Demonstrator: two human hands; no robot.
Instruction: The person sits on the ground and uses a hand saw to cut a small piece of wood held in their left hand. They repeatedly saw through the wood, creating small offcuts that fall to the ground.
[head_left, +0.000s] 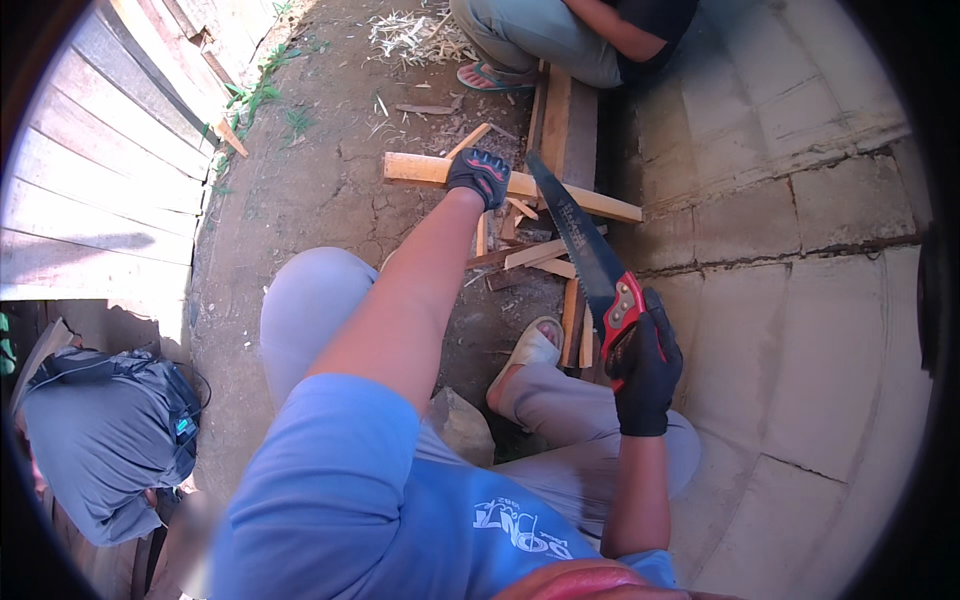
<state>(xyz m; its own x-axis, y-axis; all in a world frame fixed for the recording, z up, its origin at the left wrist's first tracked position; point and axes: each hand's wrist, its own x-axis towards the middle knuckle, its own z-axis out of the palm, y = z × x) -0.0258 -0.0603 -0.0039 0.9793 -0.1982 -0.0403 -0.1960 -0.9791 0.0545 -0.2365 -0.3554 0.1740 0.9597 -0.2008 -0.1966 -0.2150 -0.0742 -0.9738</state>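
Observation:
My left hand (480,178), in a black glove with red trim, is closed round a pale wooden batten (415,168) that lies crosswise in front of me. In my right hand (645,365), gloved in black, is the red handle of a handsaw (582,240). Its dark blade slants up and left, with the tip near the batten just right of my left hand. Whether the teeth touch the wood I cannot tell. Beneath the batten are several wood offcuts (540,252), partly hidden by the blade.
Long boards (567,120) run away from me beside a block wall (740,225) on the right. Another person (540,40) sits at the far end, near wood shavings (420,38). A plank wall (110,170) and a dark cloth-like bundle (105,430) are left. A stone (460,425) lies by my legs.

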